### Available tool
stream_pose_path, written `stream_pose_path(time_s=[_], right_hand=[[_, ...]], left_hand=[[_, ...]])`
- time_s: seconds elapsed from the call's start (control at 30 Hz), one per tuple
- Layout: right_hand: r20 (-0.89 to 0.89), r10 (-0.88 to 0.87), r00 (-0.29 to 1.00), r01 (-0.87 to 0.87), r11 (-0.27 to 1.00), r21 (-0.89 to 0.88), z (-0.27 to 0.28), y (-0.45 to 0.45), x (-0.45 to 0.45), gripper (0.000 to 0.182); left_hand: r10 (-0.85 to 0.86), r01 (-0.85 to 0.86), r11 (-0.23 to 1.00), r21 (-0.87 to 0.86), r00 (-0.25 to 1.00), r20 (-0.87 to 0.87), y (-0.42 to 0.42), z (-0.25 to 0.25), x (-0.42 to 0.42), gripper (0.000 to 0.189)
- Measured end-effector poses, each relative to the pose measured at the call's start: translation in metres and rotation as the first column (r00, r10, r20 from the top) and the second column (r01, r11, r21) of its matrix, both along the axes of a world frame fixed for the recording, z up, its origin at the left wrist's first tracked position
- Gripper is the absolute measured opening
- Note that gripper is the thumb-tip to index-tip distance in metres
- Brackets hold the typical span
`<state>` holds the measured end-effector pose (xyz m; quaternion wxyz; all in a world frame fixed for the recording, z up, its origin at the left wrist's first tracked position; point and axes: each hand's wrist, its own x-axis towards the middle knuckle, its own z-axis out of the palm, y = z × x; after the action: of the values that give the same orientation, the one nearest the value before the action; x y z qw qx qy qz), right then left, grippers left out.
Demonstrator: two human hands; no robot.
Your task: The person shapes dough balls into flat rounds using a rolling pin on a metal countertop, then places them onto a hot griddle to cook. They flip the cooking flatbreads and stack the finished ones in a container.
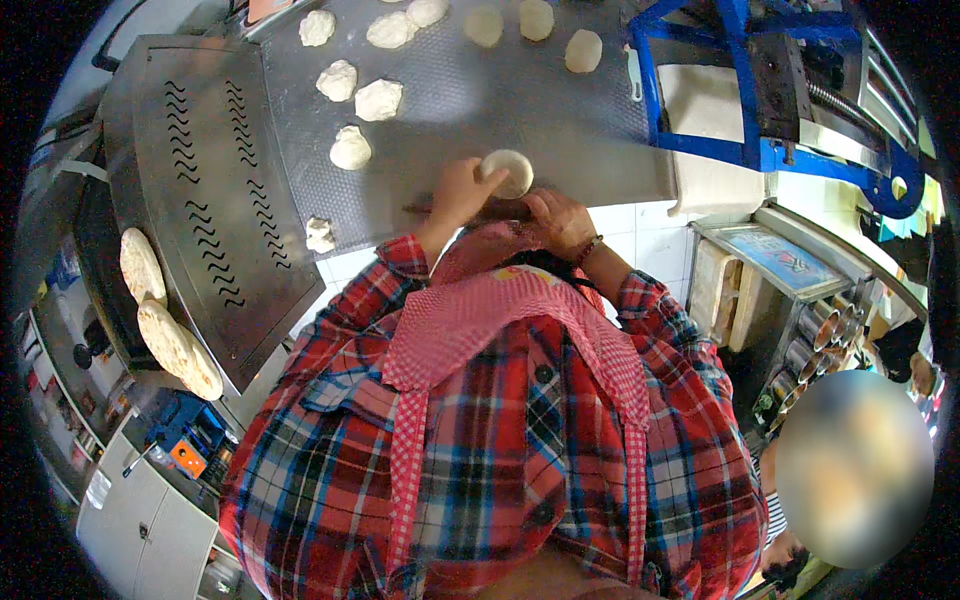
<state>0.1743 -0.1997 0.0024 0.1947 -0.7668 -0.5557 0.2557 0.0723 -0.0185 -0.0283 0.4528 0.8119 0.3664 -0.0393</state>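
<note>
A round, flattened piece of dough (511, 174) is in my left hand (466, 187), the thumb lying over its face. Just right of it and slightly lower, my right hand (559, 221) is near the edge of the steel worktop, fingers curled by the pink checked apron; whether it grips anything is hidden. Farther left on the textured metal surface (465, 120) sit several rough dough lumps, among them one nearby (350, 148) and a small one (320, 235) at the near left. Smoother dough rounds (583, 51) lie at the far side.
A vented steel cover (217, 195) stands at the left, with baked flatbreads (169, 339) along its outer edge. A blue metal frame (709, 148) and a white-handled tool (634, 73) are at the right. Metal containers (817, 322) stand lower right, near another person (776, 536).
</note>
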Motion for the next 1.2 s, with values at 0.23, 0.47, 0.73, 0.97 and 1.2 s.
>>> stream_pose_path(time_s=[0.23, 0.47, 0.73, 0.97, 1.2], right_hand=[[0.204, -0.373, 0.905, 0.375, 0.927, 0.031, -0.076, 0.068, 0.062, 0.026], [0.353, -0.36, 0.864, 0.25, 0.914, 0.32, -0.117, 0.019, 0.037, 0.028], [0.095, -0.059, 0.994, 0.035, 0.97, 0.24, -0.017, -0.008, -0.001, 0.031], [0.081, -0.096, 0.992, 0.083, 0.985, 0.148, -0.03, -0.022, 0.002, 0.027], [0.239, -0.464, 0.853, 0.444, 0.886, 0.137, -0.072, 0.083, 0.081, 0.024]], left_hand=[[-0.091, -0.014, 0.674, 0.738, 0.991, 0.102, 0.028, -0.029, 0.06, 0.071], [-0.258, 0.177, 0.742, 0.647, 0.966, 0.032, 0.011, -0.021, 0.035, 0.077], [-0.089, 0.084, 0.991, -0.108, 0.995, -0.046, 0.013, -0.002, 0.043, 0.051], [-0.101, 0.126, 0.954, 0.273, 0.989, -0.104, -0.013, -0.003, -0.018, 0.055], [-0.088, 0.001, 0.604, 0.797, 0.994, 0.066, 0.05, -0.043, 0.076, 0.073]])
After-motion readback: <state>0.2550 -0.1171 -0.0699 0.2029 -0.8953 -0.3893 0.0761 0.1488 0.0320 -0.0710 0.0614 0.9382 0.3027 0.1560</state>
